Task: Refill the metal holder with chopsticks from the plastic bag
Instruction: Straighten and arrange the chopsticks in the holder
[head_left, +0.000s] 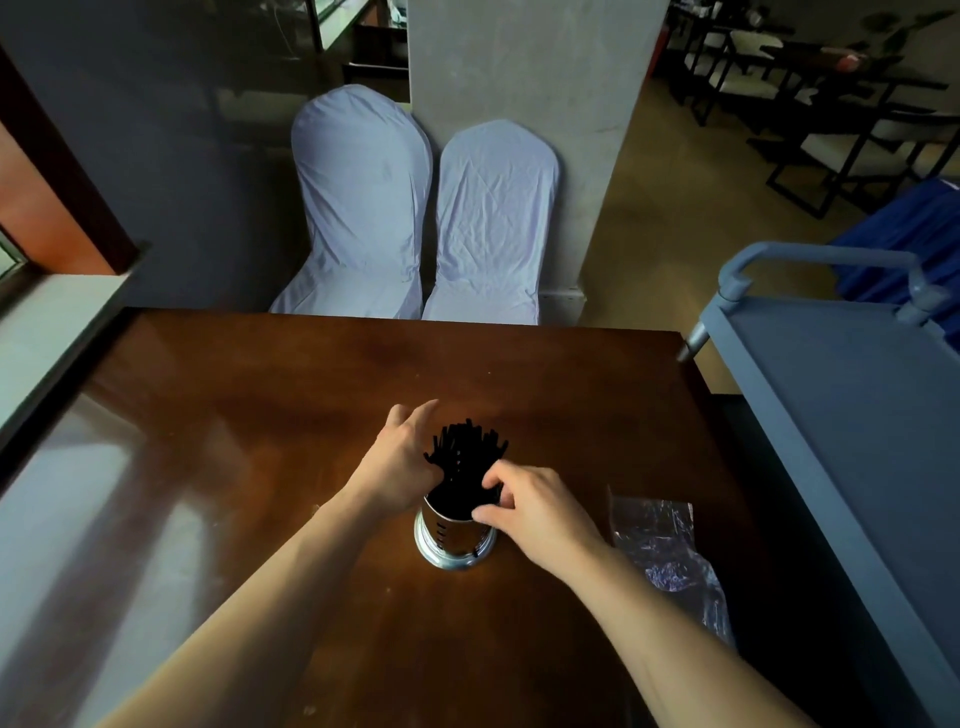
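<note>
A dark polished wooden bench (260, 441) is filling the lower view, with two chairs in pale fabric covers (415, 208) standing against a grey pillar beyond its far edge and a grey-blue service cart (841, 395) sitting just beside its right side. A metal holder (452, 540) is standing upright near the middle of the bench, and a bundle of black chopsticks (465, 462) is fanning out of its top. The left hand (400, 462) is pressing against the left side of the bundle, its grip released with fingers extended. The right hand (535, 506) is pinching the chopsticks at the holder's rim with thumb and curled fingers. A crumpled clear plastic bag (665, 556) is lying flat on the bench to the right of the holder, apart from it.
</note>
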